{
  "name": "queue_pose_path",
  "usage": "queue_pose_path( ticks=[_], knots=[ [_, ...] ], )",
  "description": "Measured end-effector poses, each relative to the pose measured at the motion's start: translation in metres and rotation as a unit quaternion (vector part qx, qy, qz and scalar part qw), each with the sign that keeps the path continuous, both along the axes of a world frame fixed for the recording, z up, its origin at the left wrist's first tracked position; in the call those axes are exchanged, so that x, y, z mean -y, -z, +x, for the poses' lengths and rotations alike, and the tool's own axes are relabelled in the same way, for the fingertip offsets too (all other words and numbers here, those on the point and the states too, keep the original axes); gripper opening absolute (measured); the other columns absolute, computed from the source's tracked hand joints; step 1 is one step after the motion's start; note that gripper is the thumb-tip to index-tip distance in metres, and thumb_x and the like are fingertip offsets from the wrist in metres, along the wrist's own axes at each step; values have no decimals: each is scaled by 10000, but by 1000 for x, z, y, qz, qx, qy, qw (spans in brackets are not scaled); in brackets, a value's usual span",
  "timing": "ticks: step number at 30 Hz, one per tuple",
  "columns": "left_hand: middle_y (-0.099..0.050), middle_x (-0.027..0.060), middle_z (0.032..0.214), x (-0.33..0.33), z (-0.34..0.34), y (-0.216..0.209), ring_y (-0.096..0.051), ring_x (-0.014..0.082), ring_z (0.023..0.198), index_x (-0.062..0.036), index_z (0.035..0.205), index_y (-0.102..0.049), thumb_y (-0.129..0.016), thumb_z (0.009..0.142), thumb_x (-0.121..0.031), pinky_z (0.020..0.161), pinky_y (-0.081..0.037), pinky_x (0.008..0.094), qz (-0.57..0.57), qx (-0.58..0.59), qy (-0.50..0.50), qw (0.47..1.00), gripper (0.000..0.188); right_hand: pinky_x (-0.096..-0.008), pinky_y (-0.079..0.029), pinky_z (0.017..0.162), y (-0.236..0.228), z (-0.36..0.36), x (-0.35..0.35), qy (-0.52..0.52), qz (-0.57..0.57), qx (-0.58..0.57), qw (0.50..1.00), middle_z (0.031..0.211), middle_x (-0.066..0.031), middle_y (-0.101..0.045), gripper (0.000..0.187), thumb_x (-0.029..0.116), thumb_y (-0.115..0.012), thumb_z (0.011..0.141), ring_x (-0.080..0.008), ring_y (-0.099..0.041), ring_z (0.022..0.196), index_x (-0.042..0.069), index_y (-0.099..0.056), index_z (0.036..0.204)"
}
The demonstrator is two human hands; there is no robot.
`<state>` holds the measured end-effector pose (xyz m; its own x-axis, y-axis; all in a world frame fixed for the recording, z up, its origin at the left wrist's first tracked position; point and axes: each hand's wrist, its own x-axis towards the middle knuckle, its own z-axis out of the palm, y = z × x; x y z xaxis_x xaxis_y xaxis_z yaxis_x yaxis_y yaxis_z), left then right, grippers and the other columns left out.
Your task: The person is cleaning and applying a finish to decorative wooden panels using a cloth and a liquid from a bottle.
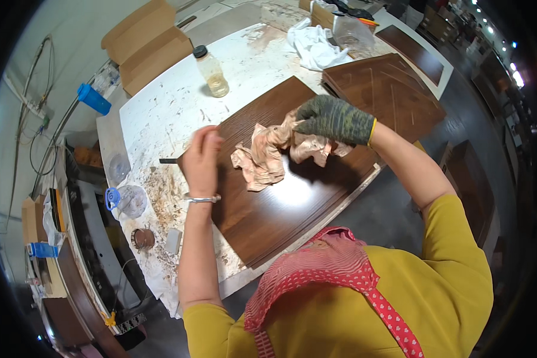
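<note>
A dark green camouflage work glove covers my right hand [335, 120], its fingers closed on a crumpled, stained pinkish-beige rag [267, 156]. The rag hangs down over a dark brown wood-grain panel [238, 218], which lies on top of a stack. Bare and with a bracelet at the wrist, my left hand [200, 158] is over the panel's left edge. Its fingers are bent and blurred, and I cannot tell whether they hold anything. Just left of it a short dark strip [168, 160] sticks out; its other end is hidden by the hand.
More brown panels [394, 95] are stacked at the right. On the stained white table [161, 107] stand a bottle with a black cap [212, 71], a brown-stained jar [142, 238] and a clear jug with a blue lid [128, 201]. White cloth [316, 46] and an open cardboard box [152, 56] lie farther back.
</note>
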<state>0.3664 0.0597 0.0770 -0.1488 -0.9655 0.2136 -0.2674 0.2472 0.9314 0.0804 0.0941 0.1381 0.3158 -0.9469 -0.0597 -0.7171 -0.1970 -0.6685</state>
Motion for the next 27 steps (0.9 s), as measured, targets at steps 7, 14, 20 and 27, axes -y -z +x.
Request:
queue_pose_path(
  ticks=[7, 14, 20, 27],
  knots=[
    [-632, 82, 902, -1, -72, -1, -591, 152, 795, 11, 962, -631, -620, 833, -123, 738, -471, 267, 81, 0, 164, 983, 187, -288, -485, 777, -71, -12, -10, -117, -24, 129, 985, 865, -79, -650, 222, 188, -640, 839, -179, -605, 819, 35, -663, 997],
    [-529, 28, 735, 15, -39, -88, -502, 93, 687, -46, 763, -499, -521, 945, -195, 603, -409, 236, 114, -174, 273, 939, 236, -355, -476, 783, -33, -77, -16, -64, -71, -53, 994, 976, -124, -621, 242, 210, -642, 822, -261, -595, 905, 17, -634, 967],
    [-593, 51, 977, -13, -96, -82, -553, 116, 870, -11, 1098, -571, -626, 838, -70, 774, -459, 242, -32, -37, 258, 965, 272, -407, -482, 784, -28, -78, -1, -149, -355, -53, 921, 1013, -173, -604, 352, 146, -626, 748, -333, -603, 915, 64, -577, 1086],
    [-591, 69, 1091, 7, -95, -38, -550, 157, 1025, 16, 1168, -534, -612, 869, -90, 899, -428, 276, 65, -68, 335, 938, 327, -322, -461, 927, -82, -57, -36, 57, 48, 636, 768, 1056, -79, -647, 219, 128, -618, 866, -160, -594, 1021, 0, -633, 1043]
  ],
)
